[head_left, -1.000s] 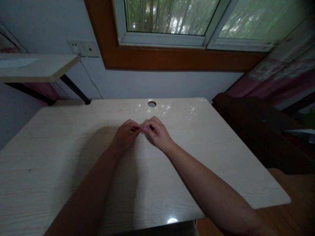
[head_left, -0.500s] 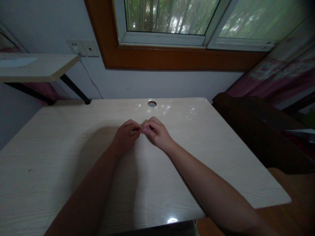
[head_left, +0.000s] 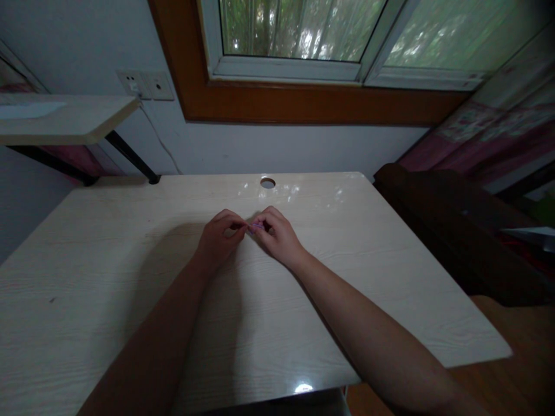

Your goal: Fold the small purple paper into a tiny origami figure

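Note:
Both my hands meet over the middle of the pale wood-grain table [head_left: 347, 277]. My right hand [head_left: 277, 234] is closed in a pinch around a small, thin purple thing [head_left: 256, 226], mostly covered by the fingers; its kind is too small to make out. On the other side, my left hand [head_left: 222, 236] pinches thumb against forefinger right at the left end of the purple thing. Whether those left fingertips grip it or only touch it is hard to see.
A round cable hole [head_left: 267, 183] lies near the table's back edge. On the left, a raised shelf [head_left: 99, 121] stands on black legs. Behind are wall sockets [head_left: 146, 85] with a white cord and a window [head_left: 290, 69]. Dark brown furniture [head_left: 455, 231] borders the right side.
My left hand has shifted very slightly left, and a little more of the purple thing shows between the fingers. My right hand stays almost in place.

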`<state>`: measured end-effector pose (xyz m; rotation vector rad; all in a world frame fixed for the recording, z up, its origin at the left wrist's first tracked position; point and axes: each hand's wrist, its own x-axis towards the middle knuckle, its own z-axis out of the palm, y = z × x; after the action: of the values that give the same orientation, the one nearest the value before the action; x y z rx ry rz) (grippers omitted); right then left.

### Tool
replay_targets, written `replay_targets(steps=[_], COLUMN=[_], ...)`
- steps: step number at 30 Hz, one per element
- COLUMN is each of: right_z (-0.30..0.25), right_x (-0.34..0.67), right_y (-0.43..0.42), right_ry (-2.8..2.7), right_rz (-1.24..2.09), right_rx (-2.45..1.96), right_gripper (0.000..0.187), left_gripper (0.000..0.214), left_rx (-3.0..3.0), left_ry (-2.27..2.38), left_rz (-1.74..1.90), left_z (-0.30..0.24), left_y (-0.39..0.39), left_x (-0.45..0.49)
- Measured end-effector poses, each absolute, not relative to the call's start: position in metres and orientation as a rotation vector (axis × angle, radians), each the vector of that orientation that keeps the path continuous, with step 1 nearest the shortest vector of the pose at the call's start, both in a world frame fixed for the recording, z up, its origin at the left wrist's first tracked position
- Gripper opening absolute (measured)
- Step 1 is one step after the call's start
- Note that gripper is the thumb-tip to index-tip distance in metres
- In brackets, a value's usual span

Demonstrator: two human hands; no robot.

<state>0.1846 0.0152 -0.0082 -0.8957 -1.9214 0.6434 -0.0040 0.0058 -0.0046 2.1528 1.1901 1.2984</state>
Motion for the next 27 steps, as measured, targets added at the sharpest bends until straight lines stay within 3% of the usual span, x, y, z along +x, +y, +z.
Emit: replay_targets(steps=[13, 27], right_z=[-0.0048, -0.0078], right_x=[0.1881, 0.1864], right_y=[0.014, 0.0143], right_ry=[-2.038, -1.939], right_rz=[0.603, 0.571], right_rx=[-0.833, -0.909], right_gripper=[0.014, 0.006], left_gripper=[0.005, 0.004], left_rx=[2.288, 2.193], left_ry=[1.176, 1.218], left_rz=[1.204, 1.326], left_z=[-0.0099, -0.0081], left_y=[0.0042, 0.0067], left_x=[-0.0014, -0.0017])
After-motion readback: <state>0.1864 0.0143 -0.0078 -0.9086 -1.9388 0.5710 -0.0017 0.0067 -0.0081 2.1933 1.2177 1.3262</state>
